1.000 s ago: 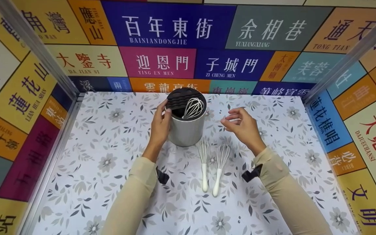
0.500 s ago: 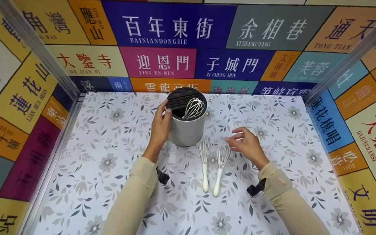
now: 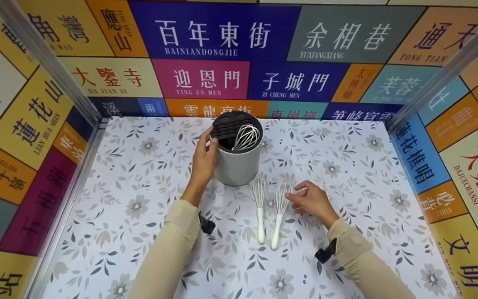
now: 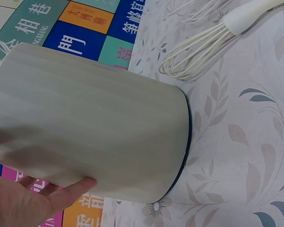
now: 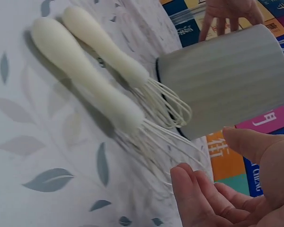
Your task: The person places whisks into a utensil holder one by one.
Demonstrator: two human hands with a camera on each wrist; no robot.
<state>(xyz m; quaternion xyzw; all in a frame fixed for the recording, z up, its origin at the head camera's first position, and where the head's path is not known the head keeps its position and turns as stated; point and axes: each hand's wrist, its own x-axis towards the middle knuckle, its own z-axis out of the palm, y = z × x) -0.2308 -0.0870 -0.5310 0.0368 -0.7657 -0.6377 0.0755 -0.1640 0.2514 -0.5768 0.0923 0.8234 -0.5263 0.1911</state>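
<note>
A grey cylindrical utensil holder (image 3: 237, 168) with a black slotted top (image 3: 227, 124) stands upright near the back of the table. The wire head of a whisk (image 3: 247, 138) sticks up from its opening; its handle is hidden inside. My left hand (image 3: 204, 160) rests against the holder's left side with fairly straight fingers, also seen along the wall in the left wrist view. Two white-handled whisks, a left one (image 3: 260, 224) and a right one (image 3: 277, 228), lie in front of the holder. My right hand (image 3: 311, 201) hovers beside the right whisk's wires, thumb and fingers apart, holding nothing.
The table has a white floral cover (image 3: 139, 245). Panels with printed signs (image 3: 212, 33) rise at the back and both sides, with metal posts (image 3: 442, 66) at the corners. Black straps (image 3: 326, 251) sit on both wrists.
My right hand has come down toward me from beside the holder to the wires of the right whisk. My left hand and the holder have stayed in place.
</note>
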